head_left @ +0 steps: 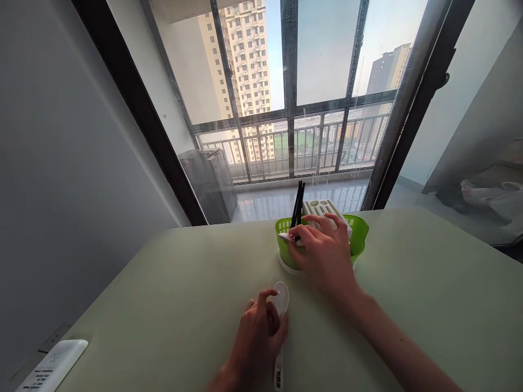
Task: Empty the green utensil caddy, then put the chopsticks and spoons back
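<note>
Head view, the only one, looks down on a pale green surface [408,305] set against a tall window, with one round lime-green slotted plastic basket [359,235] at its far middle as the landmark. The right hand [322,253] lies over the near rim of that basket, fingers curled and pinching what looks like a small white handle at the rim beside two black chopsticks [297,206]; these stand upright in the basket, propped against a white plastic cutlery holder with slots [322,207] that sits inside it, which is why they stay vertical. A white saucer-like base shows under the basket, likely to catch drips. Nearer than the basket, the left hand [257,337] presses down on one white plastic spoon [281,298] lying flat, fingers bent over the neck just behind its bowl, thumb alongside, so the spoon is pinned rather than lifted; its handle runs back toward the person. Far to the left of the basket, at the near edge, one white remote control [53,366] rests unused.
</note>
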### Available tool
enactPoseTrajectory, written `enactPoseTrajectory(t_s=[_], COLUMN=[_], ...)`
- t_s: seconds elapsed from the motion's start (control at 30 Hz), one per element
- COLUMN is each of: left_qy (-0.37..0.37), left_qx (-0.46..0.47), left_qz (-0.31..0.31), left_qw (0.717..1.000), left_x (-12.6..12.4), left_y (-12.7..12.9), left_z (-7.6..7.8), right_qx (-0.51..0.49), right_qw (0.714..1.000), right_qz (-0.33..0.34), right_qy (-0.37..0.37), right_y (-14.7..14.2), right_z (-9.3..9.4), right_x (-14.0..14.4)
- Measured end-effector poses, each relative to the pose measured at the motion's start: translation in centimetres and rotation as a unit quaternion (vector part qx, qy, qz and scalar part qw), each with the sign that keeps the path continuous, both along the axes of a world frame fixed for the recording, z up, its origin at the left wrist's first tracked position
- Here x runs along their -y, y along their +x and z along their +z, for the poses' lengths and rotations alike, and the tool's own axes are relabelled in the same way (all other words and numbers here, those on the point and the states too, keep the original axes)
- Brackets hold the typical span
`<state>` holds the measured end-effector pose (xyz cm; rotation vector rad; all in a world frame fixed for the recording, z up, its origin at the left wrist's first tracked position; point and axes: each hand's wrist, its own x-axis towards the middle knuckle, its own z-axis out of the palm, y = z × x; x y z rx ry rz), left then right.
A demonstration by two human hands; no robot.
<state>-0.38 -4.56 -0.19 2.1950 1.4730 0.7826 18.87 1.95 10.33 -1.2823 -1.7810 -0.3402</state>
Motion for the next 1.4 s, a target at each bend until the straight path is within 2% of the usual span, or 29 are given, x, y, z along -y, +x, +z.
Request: enactPoseTrajectory(t_s=[0.27,0.43,0.73,0.93,1.17,1.4], left_qy=[0.007,0.014,0.004,0.001,0.085,0.029], left_qx=[0.001,-0.01,-0.005,0.002,0.01,0.033], left_qz=[-0.009,-0.015,-0.01,0.028,-0.015,0.007], left_qw=[1.0,1.0,1.0,1.0,0.996,0.999], left_x=[0.1,0.2,0.3,0.5,0.0,0.0], left_y=[-0.2,-0.4,-0.4,-0.5,-0.8,-0.8], left_z=[0.2,0.3,0.3,0.5,0.4,0.5], right_qx=[0.019,0.011,-0.047,-0.052,-0.047,-0.042], right_qw=[0.998,0.994,0.994,0.993,0.994,0.994], right_qz=[0.055,0.104,0.1,0.102,0.098,0.101], right_qy=[-0.033,-0.016,0.016,0.015,-0.003,-0.013], right_y=[1.0,2.7,4.2,4.5,4.6,4.6], right_z=[1.0,2.7,5.5,5.8,5.8,6.2], right_x=[0.4,1.0,2.7,3.0,3.4,3.9])
